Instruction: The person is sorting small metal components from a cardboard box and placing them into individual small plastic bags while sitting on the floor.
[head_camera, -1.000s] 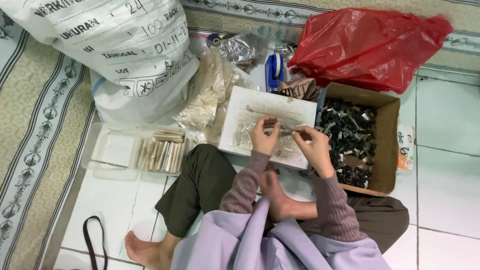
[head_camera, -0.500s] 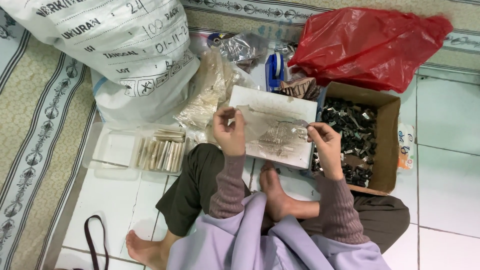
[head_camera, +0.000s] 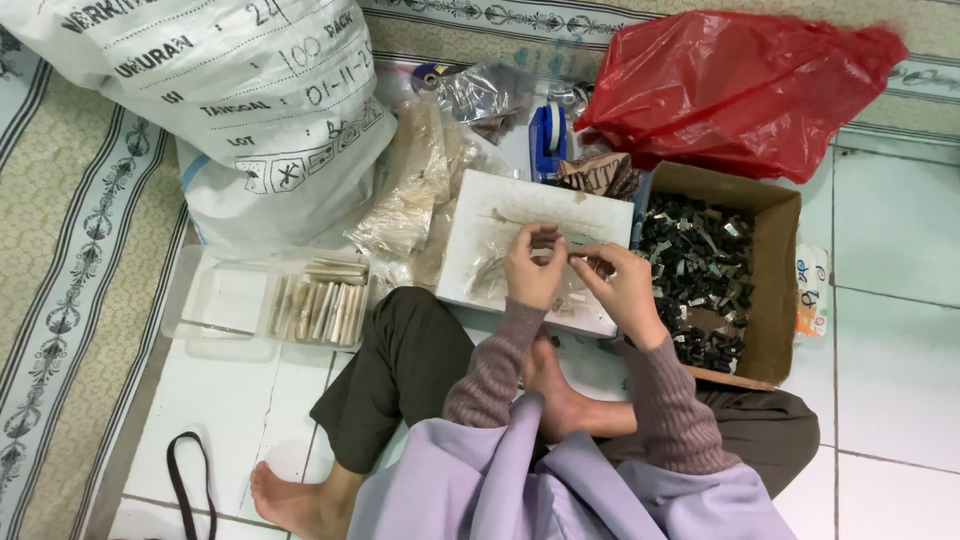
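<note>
Small strip (head_camera: 583, 259) between both hands

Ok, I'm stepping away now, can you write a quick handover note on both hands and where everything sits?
Left hand and right hand: together over the white tray, pinching a small thin piece between the fingertips; too small to identify.
Cardboard box of small dark metal parts sits to the right of the tray.
Clear tray on the left holds a row of pale finished sticks.
Done: that row.
Left: judging by the box, many parts remain.
</note>
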